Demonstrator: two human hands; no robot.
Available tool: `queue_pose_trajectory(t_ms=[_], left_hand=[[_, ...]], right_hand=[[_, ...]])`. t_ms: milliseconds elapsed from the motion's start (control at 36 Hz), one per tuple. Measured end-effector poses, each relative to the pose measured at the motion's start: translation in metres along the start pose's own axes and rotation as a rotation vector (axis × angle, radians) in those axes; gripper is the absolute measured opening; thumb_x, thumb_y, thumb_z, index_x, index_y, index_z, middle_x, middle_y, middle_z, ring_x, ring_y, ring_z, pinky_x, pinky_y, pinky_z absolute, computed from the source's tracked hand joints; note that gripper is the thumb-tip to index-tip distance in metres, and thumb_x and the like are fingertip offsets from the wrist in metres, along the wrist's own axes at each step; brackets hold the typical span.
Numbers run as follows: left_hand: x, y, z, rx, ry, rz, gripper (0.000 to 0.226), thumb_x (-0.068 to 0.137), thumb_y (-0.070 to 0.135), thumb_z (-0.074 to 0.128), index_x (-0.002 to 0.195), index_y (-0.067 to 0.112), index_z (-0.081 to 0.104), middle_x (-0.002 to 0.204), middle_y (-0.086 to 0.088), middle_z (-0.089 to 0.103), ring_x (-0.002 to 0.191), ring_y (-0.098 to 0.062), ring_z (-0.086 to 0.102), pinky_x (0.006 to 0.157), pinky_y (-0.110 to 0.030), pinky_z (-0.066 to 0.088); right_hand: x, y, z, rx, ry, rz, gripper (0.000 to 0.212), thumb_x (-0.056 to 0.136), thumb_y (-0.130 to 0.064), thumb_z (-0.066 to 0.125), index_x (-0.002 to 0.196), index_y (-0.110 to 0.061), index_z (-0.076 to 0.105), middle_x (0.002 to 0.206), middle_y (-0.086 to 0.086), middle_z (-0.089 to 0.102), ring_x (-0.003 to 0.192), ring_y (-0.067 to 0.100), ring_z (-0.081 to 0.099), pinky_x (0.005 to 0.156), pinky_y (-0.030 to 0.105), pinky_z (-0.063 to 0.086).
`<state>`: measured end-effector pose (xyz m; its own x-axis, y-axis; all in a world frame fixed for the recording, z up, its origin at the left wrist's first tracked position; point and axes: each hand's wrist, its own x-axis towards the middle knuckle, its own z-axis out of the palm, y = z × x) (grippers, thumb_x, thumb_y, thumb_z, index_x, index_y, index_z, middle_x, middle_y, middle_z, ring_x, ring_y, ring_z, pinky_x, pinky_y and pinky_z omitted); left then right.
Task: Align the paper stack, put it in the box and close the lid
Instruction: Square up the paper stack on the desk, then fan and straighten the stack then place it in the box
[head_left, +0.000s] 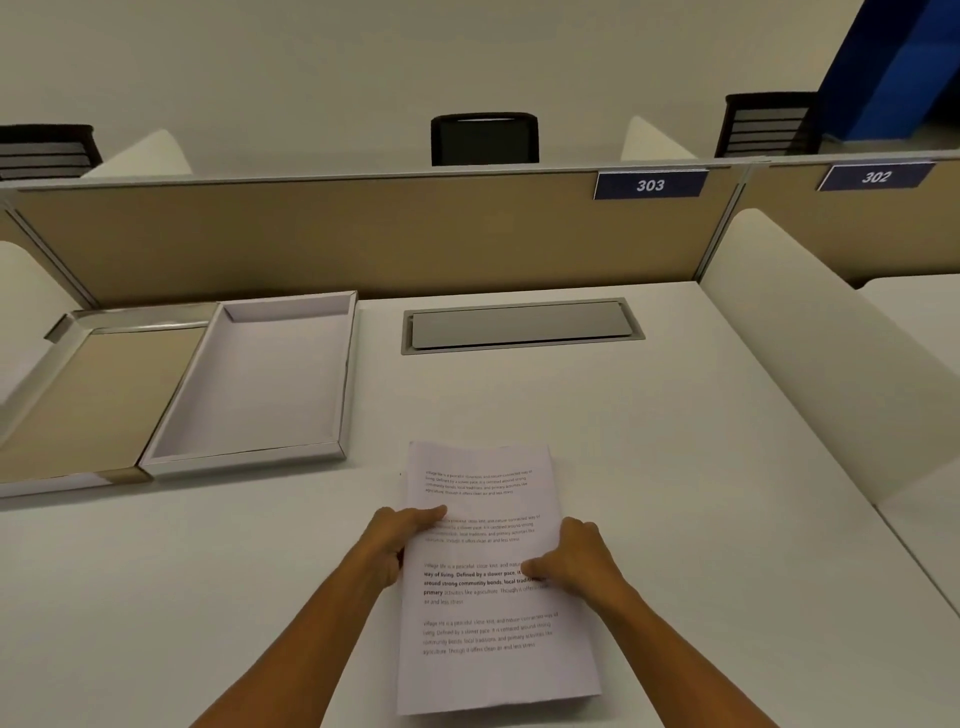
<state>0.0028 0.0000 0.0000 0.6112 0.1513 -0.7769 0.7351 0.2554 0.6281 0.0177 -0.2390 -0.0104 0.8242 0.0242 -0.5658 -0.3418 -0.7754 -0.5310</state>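
A stack of white printed paper (488, 639) lies in front of me on the white desk, its long side pointing away. My left hand (397, 540) grips the stack's left edge, thumb on top. My right hand (576, 564) grips the right edge the same way. The open box (343, 374), white inside, sits at the back left with nothing in it. Its lid (78, 400), with a tan inner face, lies open flat to the left of the box.
A grey cable hatch (519, 325) is set into the desk behind the paper. A tan partition (363, 234) with a "303" label closes the back. A white side divider (810, 332) rises on the right. Black chairs stand beyond the partition.
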Motion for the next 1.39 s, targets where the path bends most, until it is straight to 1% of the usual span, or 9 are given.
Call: queue_pose_trajectory(t_ms=[417, 528, 583, 667, 833, 1000, 1167, 1278, 1389], left_hand=[[-0.009, -0.016, 0.004, 0.126, -0.056, 0.303, 0.050, 0.077, 0.013, 0.080, 0.120, 0.008, 0.056, 0.107, -0.016, 0.074, 0.081, -0.034, 0.076, 0.071, -0.051, 0.063], [-0.019, -0.015, 0.005, 0.109, -0.084, 0.381, 0.055, 0.074, 0.014, 0.083, 0.121, 0.012, 0.053, 0.109, -0.013, 0.073, 0.082, -0.032, 0.076, 0.070, -0.051, 0.063], [-0.028, -0.013, 0.006, 0.099, -0.122, 0.431, 0.061, 0.071, 0.018, 0.086, 0.123, 0.016, 0.053, 0.111, -0.012, 0.072, 0.084, -0.033, 0.076, 0.068, -0.049, 0.063], [-0.045, -0.006, 0.007, 0.092, -0.172, 0.510, 0.068, 0.065, 0.027, 0.089, 0.123, 0.023, 0.055, 0.112, -0.010, 0.072, 0.088, -0.035, 0.075, 0.067, -0.047, 0.062], [-0.078, 0.015, 0.003, 0.106, -0.271, 0.659, 0.060, 0.061, 0.036, 0.090, 0.115, 0.037, 0.062, 0.109, -0.002, 0.073, 0.093, -0.034, 0.074, 0.066, -0.044, 0.062], [-0.090, 0.029, 0.005, 0.121, -0.144, 0.789, 0.052, 0.067, 0.031, 0.083, 0.112, 0.042, 0.059, 0.103, 0.006, 0.073, 0.092, -0.027, 0.074, 0.068, -0.044, 0.063], [-0.088, 0.019, 0.016, 0.025, 0.015, 0.977, 0.058, 0.073, 0.018, 0.075, 0.126, 0.016, 0.055, 0.107, -0.007, 0.069, 0.097, -0.028, 0.069, 0.070, -0.041, 0.063], [-0.081, 0.009, 0.021, 0.012, 0.081, 1.051, 0.057, 0.077, 0.014, 0.071, 0.129, 0.008, 0.050, 0.111, -0.014, 0.064, 0.100, -0.029, 0.067, 0.073, -0.043, 0.063], [-0.075, -0.003, 0.026, -0.011, 0.149, 1.058, 0.059, 0.079, 0.020, 0.071, 0.133, 0.012, 0.047, 0.112, -0.007, 0.063, 0.102, -0.019, 0.066, 0.070, -0.028, 0.062]], right_hand=[[0.001, 0.008, -0.003, 0.205, -0.034, 0.059, 0.085, 0.061, -0.029, 0.091, 0.131, -0.010, 0.045, 0.131, 0.012, 0.052, 0.117, 0.029, 0.059, 0.098, 0.045, 0.056], [0.000, 0.010, -0.005, 0.406, -0.019, -0.013, 0.081, 0.059, -0.059, 0.088, 0.117, -0.011, 0.058, 0.118, 0.005, 0.068, 0.102, 0.021, 0.070, 0.088, 0.040, 0.062], [-0.002, 0.008, -0.011, 0.512, 0.003, -0.050, 0.092, 0.054, -0.069, 0.084, 0.118, -0.012, 0.051, 0.119, 0.000, 0.065, 0.106, 0.019, 0.068, 0.087, 0.033, 0.059], [-0.005, 0.006, -0.021, 0.765, -0.115, -0.164, 0.089, 0.059, -0.061, 0.088, 0.126, -0.014, 0.053, 0.122, 0.002, 0.072, 0.104, 0.019, 0.073, 0.079, 0.029, 0.061], [-0.016, 0.011, -0.051, 1.077, -0.295, -0.294, 0.072, 0.069, -0.036, 0.090, 0.131, -0.014, 0.062, 0.126, 0.013, 0.072, 0.113, 0.035, 0.070, 0.085, 0.047, 0.061], [-0.046, -0.015, -0.062, 1.083, -0.072, -0.436, 0.041, 0.065, -0.039, 0.089, 0.100, -0.022, 0.080, 0.108, 0.012, 0.078, 0.094, 0.032, 0.077, 0.071, 0.040, 0.064], [-0.072, -0.047, -0.048, 1.014, 0.226, -0.597, 0.019, 0.078, -0.038, 0.080, 0.094, -0.028, 0.079, 0.093, 0.004, 0.080, 0.083, 0.024, 0.078, 0.064, 0.033, 0.063], [-0.074, -0.054, -0.032, 1.017, 0.320, -0.610, 0.029, 0.078, -0.046, 0.078, 0.101, -0.028, 0.076, 0.093, 0.001, 0.078, 0.086, 0.023, 0.076, 0.065, 0.033, 0.064], [-0.070, -0.053, -0.017, 1.017, 0.369, -0.622, 0.029, 0.082, -0.039, 0.076, 0.108, -0.027, 0.075, 0.095, -0.004, 0.078, 0.092, 0.019, 0.074, 0.066, 0.027, 0.063]])
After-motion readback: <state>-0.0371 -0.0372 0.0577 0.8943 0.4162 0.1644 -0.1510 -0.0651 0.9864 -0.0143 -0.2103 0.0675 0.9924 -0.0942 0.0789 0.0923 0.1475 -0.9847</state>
